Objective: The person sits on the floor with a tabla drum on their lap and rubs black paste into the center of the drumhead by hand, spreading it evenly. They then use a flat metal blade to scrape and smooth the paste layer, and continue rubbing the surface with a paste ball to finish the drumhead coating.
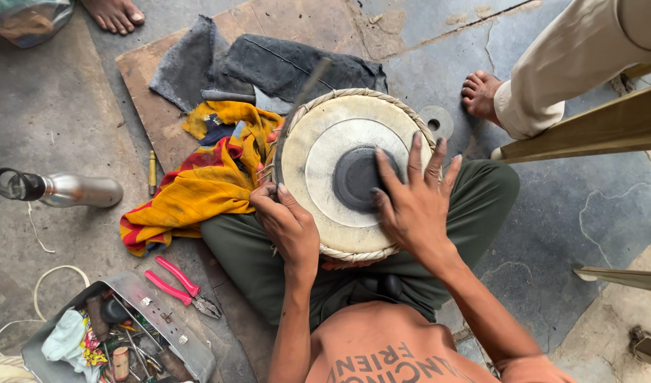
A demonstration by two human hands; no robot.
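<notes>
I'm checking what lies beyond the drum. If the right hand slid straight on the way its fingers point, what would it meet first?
The right hand lies flat on the drum head, fingers pointing away from the body. Going on, it would probably cross the braided rim, then reach the small metal disc on the floor; depth is unclear.

- My left hand (pixel 291 225) and right hand (pixel 413 206) are both bare: no gloves, rings or watch that I can see.
- My forearms are uncovered to the bottom edge of the view, with no sleeves showing.
- I wear a salmon-orange top (pixel 382 347) with dark printed lettering across the chest.
- My trousers (pixel 481 206) are dark olive green, plain cloth, lightly creased over the folded legs.
</notes>
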